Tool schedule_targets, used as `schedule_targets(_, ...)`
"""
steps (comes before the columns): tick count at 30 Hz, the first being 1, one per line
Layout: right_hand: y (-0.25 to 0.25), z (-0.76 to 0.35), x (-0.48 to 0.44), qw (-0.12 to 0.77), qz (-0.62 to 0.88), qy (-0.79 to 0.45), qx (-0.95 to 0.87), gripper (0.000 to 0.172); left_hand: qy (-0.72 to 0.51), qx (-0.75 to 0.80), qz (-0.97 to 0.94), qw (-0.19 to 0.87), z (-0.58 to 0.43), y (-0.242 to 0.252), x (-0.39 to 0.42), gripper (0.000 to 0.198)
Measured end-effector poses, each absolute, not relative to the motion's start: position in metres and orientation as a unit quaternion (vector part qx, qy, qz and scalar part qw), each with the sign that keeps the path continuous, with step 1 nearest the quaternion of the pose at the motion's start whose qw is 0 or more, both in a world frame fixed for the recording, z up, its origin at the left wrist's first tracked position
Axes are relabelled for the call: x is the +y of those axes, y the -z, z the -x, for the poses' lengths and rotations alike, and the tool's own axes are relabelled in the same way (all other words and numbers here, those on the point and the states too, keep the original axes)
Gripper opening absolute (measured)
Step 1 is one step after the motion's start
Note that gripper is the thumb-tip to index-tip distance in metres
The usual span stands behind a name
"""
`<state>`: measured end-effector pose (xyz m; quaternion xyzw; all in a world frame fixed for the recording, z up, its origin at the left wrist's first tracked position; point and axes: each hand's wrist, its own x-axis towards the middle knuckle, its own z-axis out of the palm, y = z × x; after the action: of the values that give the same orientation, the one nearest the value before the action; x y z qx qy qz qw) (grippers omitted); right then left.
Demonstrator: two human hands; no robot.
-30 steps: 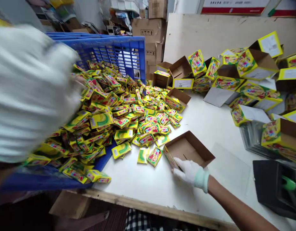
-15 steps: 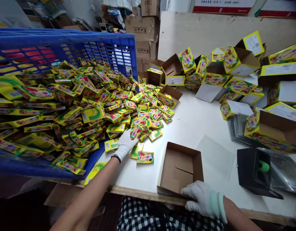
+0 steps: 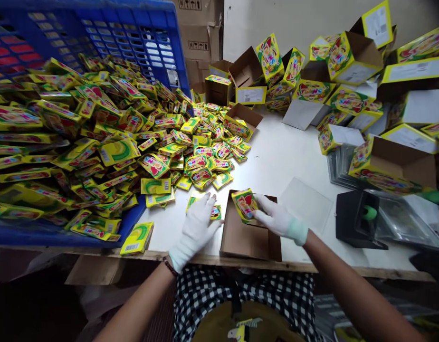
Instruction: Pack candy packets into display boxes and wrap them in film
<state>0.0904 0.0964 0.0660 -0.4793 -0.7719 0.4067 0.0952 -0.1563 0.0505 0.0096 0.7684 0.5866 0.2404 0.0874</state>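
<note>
Currently right hand (image 3: 276,216) grips 1 yellow-green pack (image 3: 243,205) over the open brown box (image 3: 250,244) on the desk (image 3: 272,156), left hand (image 3: 194,230) spread, fingers extended over loose packs (image 3: 216,213) beside it, contact unclear, blue crate (image 3: 134,223) further left.

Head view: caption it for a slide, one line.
Gloved right hand holds a small yellow pack over an open cardboard box; gloved left hand, fingers spread, is over packs beside it.
</note>
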Motion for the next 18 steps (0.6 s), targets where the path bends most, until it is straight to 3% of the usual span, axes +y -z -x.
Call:
schedule_targets(3,-0.063,-0.114,0.105,-0.044,0.448,-0.409,-0.794,0.036,-0.104,0.576,-0.807,0.075,0.188,-0.003,0.066,0.059)
schedule_targets(6,-0.054,-0.101,0.108,-0.176,0.457,-0.346,-0.8,0.03,-0.06,0.574,-0.814,0.068,0.196,0.012,0.073,0.05)
schedule_targets(13,-0.004,-0.05,0.093,-0.178,0.475,-0.38,-0.774,0.029,-0.222,0.673,-0.699,0.094,0.177,0.056,0.04,0.048)
schedule_targets(18,0.007,-0.058,0.082,-0.142,0.495,-0.381,-0.768,0.025,-0.297,0.738,-0.584,0.16,0.178,0.057,0.029,0.051)
